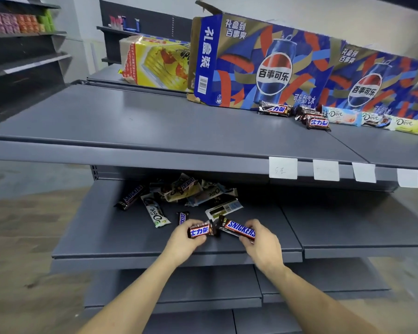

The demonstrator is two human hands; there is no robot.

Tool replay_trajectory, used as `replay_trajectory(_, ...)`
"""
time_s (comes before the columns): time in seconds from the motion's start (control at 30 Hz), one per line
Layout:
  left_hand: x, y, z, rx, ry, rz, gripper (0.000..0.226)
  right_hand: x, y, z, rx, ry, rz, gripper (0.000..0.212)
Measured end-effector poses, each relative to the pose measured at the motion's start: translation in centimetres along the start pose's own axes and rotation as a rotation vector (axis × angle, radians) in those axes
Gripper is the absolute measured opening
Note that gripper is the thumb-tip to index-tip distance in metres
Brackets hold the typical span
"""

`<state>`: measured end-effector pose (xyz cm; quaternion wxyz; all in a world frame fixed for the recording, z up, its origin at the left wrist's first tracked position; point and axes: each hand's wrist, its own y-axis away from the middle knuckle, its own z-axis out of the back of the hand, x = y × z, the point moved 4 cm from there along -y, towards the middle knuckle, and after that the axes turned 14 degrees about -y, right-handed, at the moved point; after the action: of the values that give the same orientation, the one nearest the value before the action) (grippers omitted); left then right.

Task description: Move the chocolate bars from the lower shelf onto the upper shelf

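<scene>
From the head camera, I have one Snickers bar in each hand, both just above the front edge of the lower shelf point(135, 239). My left hand point(187, 239) is wrapped round the bar with the red Chinese label point(199, 231); its fingers point(196, 241) curl under the wrapper and the thumb presses on top, so that hand is closed on the bar. My right hand point(261, 239) pinches the SNICKERS bar point(239, 229) by its right end, thumb above and fingers point(246, 244) below, while the left end sticks out free toward the other bar; the two bars nearly meet at their crimped ends.

I judge these bars light and fairly stiff, with slick film wrappers. A grip across the middle of the body should hold best; the crimped ends are thin and would slip or crumple. The right hand's end grip looks the less secure of the two.

More bars remain toward the back of the lower shelf: a loose pile point(191, 189) of Snickers and Dove, a Dove bar point(155, 212) lying apart, and a small Snickers point(182, 218) just beyond my left hand. On the upper shelf point(130, 124), near its right part, a few Snickers point(314, 119) and a row of Dove bars point(372, 119) already lie in front of the Pepsi carton point(263, 63).
</scene>
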<state>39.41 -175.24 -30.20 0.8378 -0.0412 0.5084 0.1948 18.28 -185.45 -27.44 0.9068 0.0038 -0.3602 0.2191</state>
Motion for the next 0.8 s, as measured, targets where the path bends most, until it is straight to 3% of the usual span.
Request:
replay_trajectory(0.17,-1.0,0.9,-0.6,-0.129,-0.229,-0.053,0.036,0.0,0.6,1.1,-0.007,-0.016,0.063,0.036)
replay_trajectory(0.4,-4.8,3.3,-3.6,-0.172,-0.508,-0.150,0.040,-1.9,2.7,5.6,-0.042,-0.032,0.163,0.035)
replay_trajectory(0.8,-17.0,11.2,-12.3,-0.381,-0.634,-0.168,0.029,-8.9,8.4,18.8,-0.056,-0.081,0.255,0.035)
